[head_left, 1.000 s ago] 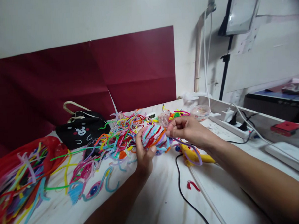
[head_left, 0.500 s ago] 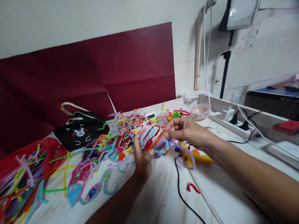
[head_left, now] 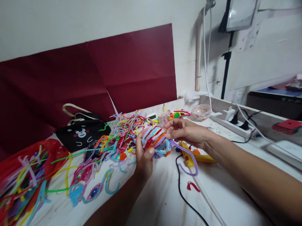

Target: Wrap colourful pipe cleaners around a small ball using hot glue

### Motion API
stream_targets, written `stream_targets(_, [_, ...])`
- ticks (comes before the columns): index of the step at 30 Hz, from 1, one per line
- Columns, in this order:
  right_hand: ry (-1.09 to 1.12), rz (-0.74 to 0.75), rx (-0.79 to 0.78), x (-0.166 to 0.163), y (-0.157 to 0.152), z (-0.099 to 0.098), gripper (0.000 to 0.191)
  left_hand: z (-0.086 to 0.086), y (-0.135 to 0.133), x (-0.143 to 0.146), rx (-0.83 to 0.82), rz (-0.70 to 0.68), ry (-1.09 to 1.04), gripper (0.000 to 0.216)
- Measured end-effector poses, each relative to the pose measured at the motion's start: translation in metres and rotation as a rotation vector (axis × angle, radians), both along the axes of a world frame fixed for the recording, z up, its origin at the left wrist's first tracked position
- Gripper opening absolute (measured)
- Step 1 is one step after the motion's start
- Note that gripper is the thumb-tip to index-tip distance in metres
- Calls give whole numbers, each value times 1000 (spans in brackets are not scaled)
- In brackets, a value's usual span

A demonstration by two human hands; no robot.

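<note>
Wrap job is judged well along: a round multicoloured ball (head_left: 153, 137) of wound fuzzy pipe cleaners is held at frame centre, just above the white table top (head_left: 157, 206), and its surface is already densely covered. The ball is clamped from below and behind by the left hand (head_left: 144, 157), thumb pressed on its lower front. The right hand (head_left: 189, 131) is closed at the fingertips on a long lilac pipe cleaner (head_left: 190, 158) where it meets the ball's right side. The rest of that strand hangs loose and curls down toward centre right, so this length is judged not yet wound in. Plenty of stock is left unused: a tangled loose heap of coloured pipe cleaners (head_left: 115, 136) left of centre, and more in a red plastic bag (head_left: 51, 147) at lower left. A yellow glue gun (head_left: 199, 157) lies untouched just below the right wrist, with a black cable (head_left: 184, 196) run toward the bottom edge. Versus the earlier frames: the ball's position is barely changed, the right hand's fingers are stretched flatter onto the ball instead of bunched above it, and the lilac tail is seen swung slightly lower and further right.
</note>
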State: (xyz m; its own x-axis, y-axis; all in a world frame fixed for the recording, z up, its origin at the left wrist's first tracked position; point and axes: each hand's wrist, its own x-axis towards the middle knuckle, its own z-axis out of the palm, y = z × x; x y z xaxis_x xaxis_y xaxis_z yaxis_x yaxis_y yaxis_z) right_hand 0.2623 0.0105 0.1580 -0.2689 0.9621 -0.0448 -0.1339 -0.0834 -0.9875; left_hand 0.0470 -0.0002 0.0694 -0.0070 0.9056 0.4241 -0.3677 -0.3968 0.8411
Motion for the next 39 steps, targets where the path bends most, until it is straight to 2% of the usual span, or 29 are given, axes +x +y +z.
stream_targets(5, [22, 12, -20, -1, 0, 1, 56, 6, 0, 1, -5, -6, -17, 96])
stream_targets(9, [51, 28, -99, -2, 1, -1, 54, 9, 0, 3, -13, -23, -34, 93])
stream_targets(12, [74, 50, -122, 0, 5, -9, 46, 8, 2, 3, -29, -39, -20, 88])
stream_targets(17, [74, 83, -98, 5, 14, -23, 43, 1, 8, 2, -46, -76, 17, 81])
stream_targets(21, [80, 62, -121, 1, 14, -24, 34, 1, 10, 2, -114, -95, 15, 77])
stream_targets(26, [59, 55, -126, -2, 13, -22, 29, 9, 5, 8, -161, -130, -51, 80])
stream_targets(31, [30, 62, -101, 1, 16, -25, 22, 16, 0, 14, -207, -158, -188, 72])
stream_targets(36, [44, 79, -118, 2, 17, -27, 18, 10, 3, 12, -236, -130, -152, 65])
stream_targets(39, [42, 72, -122, -1, 16, -26, 19, 6, 5, 10, -222, -110, -104, 69])
